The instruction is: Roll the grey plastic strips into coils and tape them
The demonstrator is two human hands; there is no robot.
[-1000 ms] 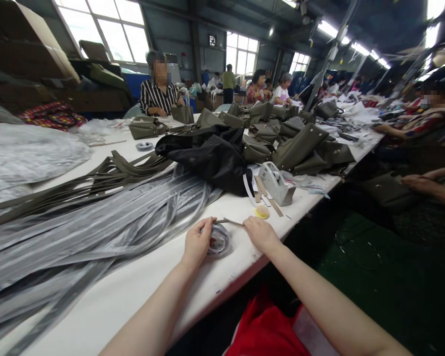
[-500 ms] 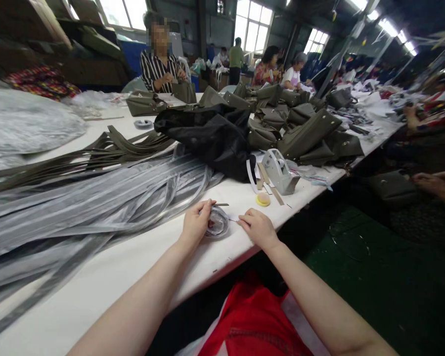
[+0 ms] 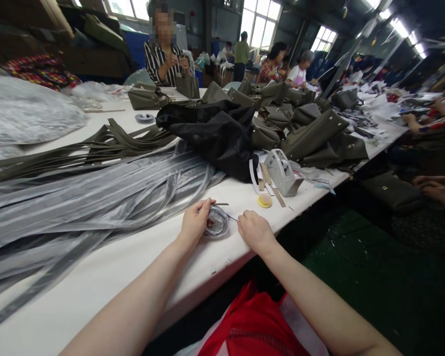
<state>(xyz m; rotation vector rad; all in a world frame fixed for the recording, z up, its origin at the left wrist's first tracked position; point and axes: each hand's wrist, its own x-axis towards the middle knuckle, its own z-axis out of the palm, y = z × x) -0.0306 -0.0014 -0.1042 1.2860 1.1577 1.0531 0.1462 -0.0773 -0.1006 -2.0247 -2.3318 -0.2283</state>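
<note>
My left hand (image 3: 195, 220) is closed on the left side of a plastic-wrapped coiled strap (image 3: 221, 225) at the table's near edge. A short dark strip end (image 3: 221, 203) sticks out by its fingertips. Just right of the coil, my right hand (image 3: 255, 230) has its fingers curled in a pinch on a thin dark tie (image 3: 231, 217) that runs out from the coil. The fingertips are partly hidden, so how the tie sits between them is hard to see.
Beyond my hands lie a yellow tape roll (image 3: 264, 200), a grey tape dispenser (image 3: 285, 173) and a black cloth (image 3: 218, 133). Long plastic-wrapped straps (image 3: 96, 198) cover the left. Olive bags (image 3: 315, 136) pile up behind. A co-worker in stripes (image 3: 165, 64) stands across the table.
My right hand has curled its fingers further and turned its knuckles up beside the tie. My left hand keeps its hold on the coil. The view has shifted slightly.
</note>
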